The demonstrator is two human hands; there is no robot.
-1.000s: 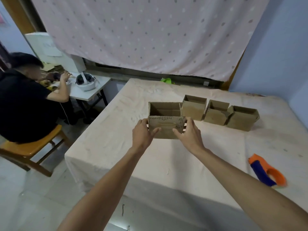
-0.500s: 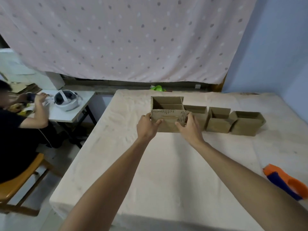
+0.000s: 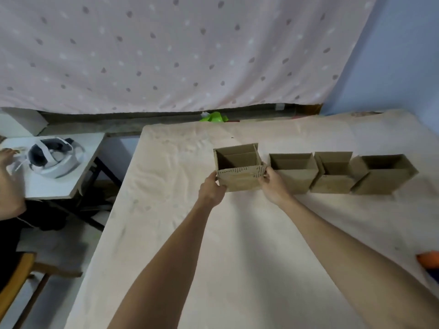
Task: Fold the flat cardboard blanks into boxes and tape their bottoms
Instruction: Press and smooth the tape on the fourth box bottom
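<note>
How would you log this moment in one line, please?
held box: upright, open-topped, at left end of box row | left hand: grips its left corner | right hand: grips its right corner

Pink dotted curtain [image 3: 166, 55] hangs across the back, blue wall [image 3: 403, 55] at R. Big table [image 3: 237, 245] w/ a pale wrinkled cloth fills the middle; a green obj. [image 3: 213, 117] sits just behind its far edge. At L, a small white side table [image 3: 59, 186] holds a white headset [image 3: 55, 157], w/ another person's hand [image 3: 7, 154] near it. Below, part of a wooden chair [image 3: 16, 276] on the grey floor [image 3: 52, 248]. A white block [image 3: 21, 122] stands behind the side table.
</note>
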